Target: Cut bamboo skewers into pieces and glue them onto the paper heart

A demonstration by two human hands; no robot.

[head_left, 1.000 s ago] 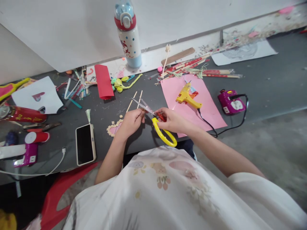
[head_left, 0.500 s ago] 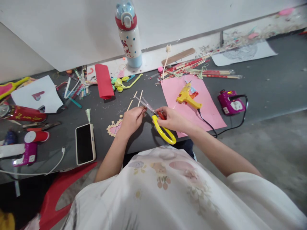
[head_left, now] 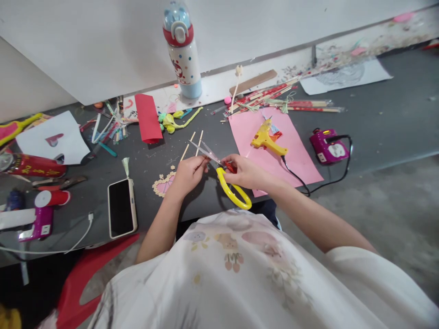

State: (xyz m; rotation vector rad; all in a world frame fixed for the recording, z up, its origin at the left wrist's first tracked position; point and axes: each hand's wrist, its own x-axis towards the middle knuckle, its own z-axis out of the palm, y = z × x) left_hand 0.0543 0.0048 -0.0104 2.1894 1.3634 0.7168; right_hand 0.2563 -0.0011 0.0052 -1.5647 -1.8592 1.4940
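My right hand (head_left: 246, 172) is closed on a pair of scissors (head_left: 233, 191) with yellow loops and some red near the pivot. Their blades are parted and point up and left, toward my left hand (head_left: 190, 176). The left fingers are pinched beside the blades; whatever small thing they hold is too hidden to name. Two thin wooden sticks (head_left: 188, 145) show just beyond the left hand. Partly behind that hand's wrist lies a pink heart-shaped piece (head_left: 160, 186) edged with small pale bits.
A yellow glue gun (head_left: 269, 138) rests on pink paper (head_left: 298, 160), its cord running to a purple power socket (head_left: 331, 146). A water bottle (head_left: 183, 59) stands at the back. Left of my hands lie a phone (head_left: 122, 208), folded red paper (head_left: 148, 119) and a red can (head_left: 32, 164).
The view has shifted very slightly. Both hands and the scissors keep nearly the same place and pose.
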